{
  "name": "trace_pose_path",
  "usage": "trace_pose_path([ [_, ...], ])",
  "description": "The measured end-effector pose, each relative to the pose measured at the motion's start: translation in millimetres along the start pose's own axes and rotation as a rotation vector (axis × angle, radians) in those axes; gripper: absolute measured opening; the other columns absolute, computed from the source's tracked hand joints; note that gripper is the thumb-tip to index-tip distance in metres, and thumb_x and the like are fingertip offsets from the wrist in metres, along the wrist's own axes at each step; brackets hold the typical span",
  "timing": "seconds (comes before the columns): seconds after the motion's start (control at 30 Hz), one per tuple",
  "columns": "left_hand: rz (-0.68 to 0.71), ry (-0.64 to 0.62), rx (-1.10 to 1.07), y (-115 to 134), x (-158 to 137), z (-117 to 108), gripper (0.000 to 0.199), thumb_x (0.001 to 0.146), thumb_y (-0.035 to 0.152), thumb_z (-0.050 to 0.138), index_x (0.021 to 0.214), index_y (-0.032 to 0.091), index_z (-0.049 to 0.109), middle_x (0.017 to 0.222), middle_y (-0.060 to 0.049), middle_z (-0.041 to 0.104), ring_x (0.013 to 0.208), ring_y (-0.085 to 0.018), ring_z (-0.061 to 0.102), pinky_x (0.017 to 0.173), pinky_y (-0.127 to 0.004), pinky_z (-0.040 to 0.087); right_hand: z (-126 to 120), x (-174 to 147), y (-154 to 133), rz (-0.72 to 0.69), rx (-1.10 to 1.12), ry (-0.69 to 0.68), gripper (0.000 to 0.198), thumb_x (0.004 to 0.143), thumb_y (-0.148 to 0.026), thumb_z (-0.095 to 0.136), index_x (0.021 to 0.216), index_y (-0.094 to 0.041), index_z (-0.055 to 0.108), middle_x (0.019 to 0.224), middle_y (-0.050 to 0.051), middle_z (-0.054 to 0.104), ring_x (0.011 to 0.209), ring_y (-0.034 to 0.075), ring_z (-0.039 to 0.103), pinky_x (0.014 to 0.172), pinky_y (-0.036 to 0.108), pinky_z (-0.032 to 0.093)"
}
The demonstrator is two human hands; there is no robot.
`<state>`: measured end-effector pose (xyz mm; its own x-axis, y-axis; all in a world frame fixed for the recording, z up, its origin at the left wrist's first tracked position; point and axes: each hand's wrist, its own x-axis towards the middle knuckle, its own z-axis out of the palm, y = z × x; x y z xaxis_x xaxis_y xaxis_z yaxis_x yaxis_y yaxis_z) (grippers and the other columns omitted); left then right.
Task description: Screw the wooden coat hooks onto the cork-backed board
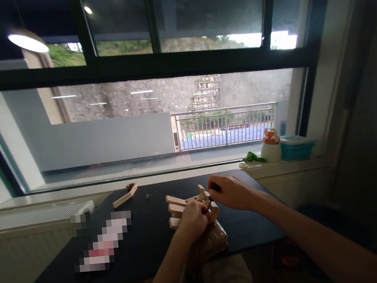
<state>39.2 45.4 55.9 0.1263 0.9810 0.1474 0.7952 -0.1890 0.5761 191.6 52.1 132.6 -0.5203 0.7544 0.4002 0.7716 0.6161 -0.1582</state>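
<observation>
On the dark table, several pale wooden pieces [174,200] with curved ends lie side by side on a clear plastic-wrapped brown bundle [219,235]. My left hand [193,220] is closed over the pieces, its fingertips pinched at their right part beside a thin shaft. That shaft belongs to a screwdriver [215,186] with a dark handle. My right hand [234,192] is wrapped around the handle from above, with the tool slanting down to the wood. Whether a screw sits under its tip is hidden by my left fingers.
Another bent wooden piece [125,196] lies at the table's back left, with small screws [147,197] to its right. A blurred-out flat item [105,243] is on the left. The sill holds a green cloth [252,157], a white bottle [271,152] and a teal container [296,148].
</observation>
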Motion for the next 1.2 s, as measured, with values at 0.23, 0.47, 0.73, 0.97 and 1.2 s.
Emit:
trace_pose_path([
  [0.23,0.024,0.024,0.022,-3.3,0.7,2.7,0.015,0.071,0.020,0.055,0.064,0.014,0.068,0.062,-0.002,0.060,0.065,-0.014,0.053,0.060,-0.024,0.035,3.2,3.3,-2.8,-0.014,-0.042,-0.045,0.016,0.081,-0.028,0.046,0.090,-0.023,0.059,0.071,-0.001,0.063,0.064,0.013,0.054,0.058,0.024,0.028],
  [0.47,0.015,0.012,0.027,-3.3,1.3,2.1,0.017,0.073,0.021,0.054,0.070,0.014,0.070,0.063,-0.003,0.061,0.065,-0.014,0.055,0.061,-0.024,0.036,-2.8,7.0,-6.4,-0.046,-0.067,-0.081,0.015,0.080,-0.027,0.047,0.088,-0.023,0.059,0.070,-0.001,0.063,0.063,0.013,0.054,0.057,0.025,0.027],
  [0.73,0.027,0.002,0.023,-3.2,1.4,1.8,0.016,0.073,0.022,0.056,0.068,0.014,0.068,0.063,-0.002,0.062,0.065,-0.013,0.055,0.060,-0.024,0.035,0.0,9.5,-3.0,-0.070,-0.039,-0.046,0.014,0.079,-0.027,0.047,0.085,-0.023,0.059,0.068,-0.002,0.061,0.060,0.012,0.049,0.057,0.024,0.026],
  [0.97,0.021,0.001,0.031,-2.1,1.2,0.8,0.015,0.073,0.021,0.055,0.068,0.014,0.068,0.062,-0.002,0.060,0.061,-0.012,0.053,0.057,-0.023,0.033,-7.8,9.8,-2.5,-0.173,-0.003,-0.146,0.016,0.080,-0.027,0.046,0.087,-0.021,0.059,0.071,-0.001,0.061,0.062,0.012,0.049,0.058,0.023,0.029],
  [1.2,0.040,0.001,0.072,1.5,2.7,-3.6,0.014,0.071,0.018,0.054,0.067,0.015,0.066,0.067,-0.003,0.063,0.067,-0.014,0.055,0.060,-0.023,0.035,-6.2,26.8,-5.6,-0.202,-0.016,-0.238,0.017,0.078,-0.025,0.047,0.089,-0.020,0.060,0.079,0.001,0.063,0.067,0.012,0.052,0.060,0.022,0.032],
])
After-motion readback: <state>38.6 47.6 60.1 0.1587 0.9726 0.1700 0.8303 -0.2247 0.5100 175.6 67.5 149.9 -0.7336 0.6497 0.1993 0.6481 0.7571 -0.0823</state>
